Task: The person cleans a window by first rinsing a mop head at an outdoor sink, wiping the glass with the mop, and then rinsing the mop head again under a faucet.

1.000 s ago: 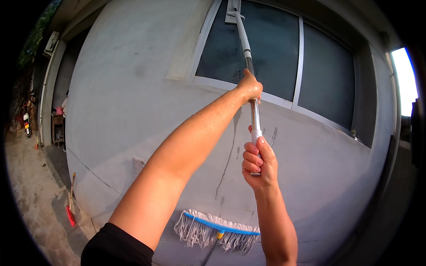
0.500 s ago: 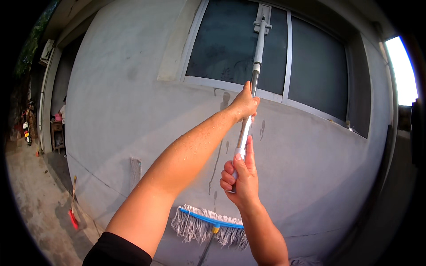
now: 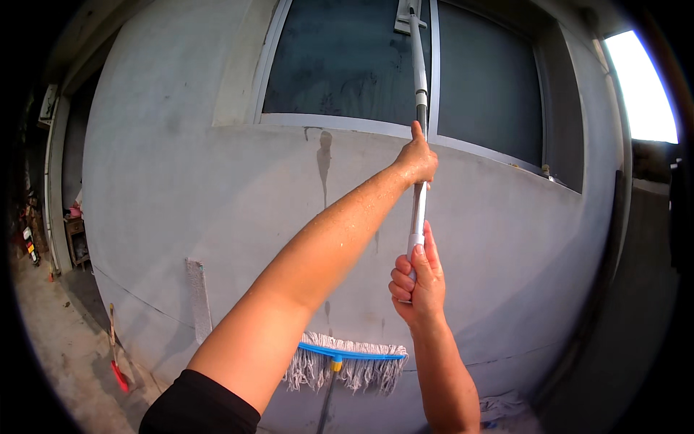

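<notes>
A long-handled flat window mop slants up from my hands, its metal and white pole [image 3: 419, 206] almost upright. The pale flat head [image 3: 405, 22] lies against the left dark window pane [image 3: 340, 69], close to the middle frame bar, and its top is cut off by the picture's upper edge. My left hand [image 3: 417, 160], wet with drops, is closed round the pole's middle with the thumb pointing up along it. Lower down, my right hand [image 3: 421, 286] grips the handle end, its index finger stretched along the pole.
A string mop [image 3: 354, 354] with a blue bar leans head-up on the grey wall [image 3: 491, 246]. Beside my left arm, a narrow grey pad [image 3: 197, 296] rests against the wall. A red broom [image 3: 118, 372] stands at far left. Wet streaks [image 3: 324, 159] run below the window sill.
My view has shifted, so the window sits further left and higher. The pole stands more upright, and its head has come nearer the middle frame bar. Both hands keep their grip.
</notes>
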`<state>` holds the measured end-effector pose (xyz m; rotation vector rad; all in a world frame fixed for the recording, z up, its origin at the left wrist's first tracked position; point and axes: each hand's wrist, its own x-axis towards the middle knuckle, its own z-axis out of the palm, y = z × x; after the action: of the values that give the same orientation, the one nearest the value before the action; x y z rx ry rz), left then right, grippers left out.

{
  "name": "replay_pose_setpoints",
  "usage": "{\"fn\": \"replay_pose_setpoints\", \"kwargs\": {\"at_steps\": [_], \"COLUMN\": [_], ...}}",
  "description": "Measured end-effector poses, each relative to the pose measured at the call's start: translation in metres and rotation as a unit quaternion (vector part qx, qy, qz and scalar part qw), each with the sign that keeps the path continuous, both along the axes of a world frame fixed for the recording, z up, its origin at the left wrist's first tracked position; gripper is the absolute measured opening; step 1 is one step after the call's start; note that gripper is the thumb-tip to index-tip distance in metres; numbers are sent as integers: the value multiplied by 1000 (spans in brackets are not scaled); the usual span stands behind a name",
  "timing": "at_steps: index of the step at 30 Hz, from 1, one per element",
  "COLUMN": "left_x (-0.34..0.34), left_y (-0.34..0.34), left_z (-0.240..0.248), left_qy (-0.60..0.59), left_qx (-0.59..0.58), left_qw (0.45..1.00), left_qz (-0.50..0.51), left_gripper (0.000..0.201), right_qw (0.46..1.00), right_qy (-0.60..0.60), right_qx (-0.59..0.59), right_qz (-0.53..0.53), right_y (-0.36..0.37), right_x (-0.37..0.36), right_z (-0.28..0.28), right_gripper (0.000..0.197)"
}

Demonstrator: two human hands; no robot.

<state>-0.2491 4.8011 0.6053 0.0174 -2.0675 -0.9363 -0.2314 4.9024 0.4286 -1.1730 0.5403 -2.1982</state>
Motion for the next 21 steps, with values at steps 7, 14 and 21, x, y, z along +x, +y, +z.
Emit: {"fn": "replay_pose_setpoints", "kwargs": {"at_steps": [7, 14, 21], "left_x": [6, 77, 37], "left_y": [28, 85, 60], "left_z": [-97, -236, -152], "left_qy": [-27, -28, 52], "left_qx": [51, 112, 110], "left_qw": [993, 949, 964], "left_qz": [-102, -294, -236], "left_gripper": [74, 77, 73], "right_qw": [995, 954, 973], "right_qy": [-40, -94, -19], "right_qx": [94, 280, 228], "right_qz": [-19, 46, -4], "right_y": [38, 146, 98], "right_x": [1, 90, 42], "right_z": [-84, -183, -110], "right_gripper": [47, 32, 28]}}
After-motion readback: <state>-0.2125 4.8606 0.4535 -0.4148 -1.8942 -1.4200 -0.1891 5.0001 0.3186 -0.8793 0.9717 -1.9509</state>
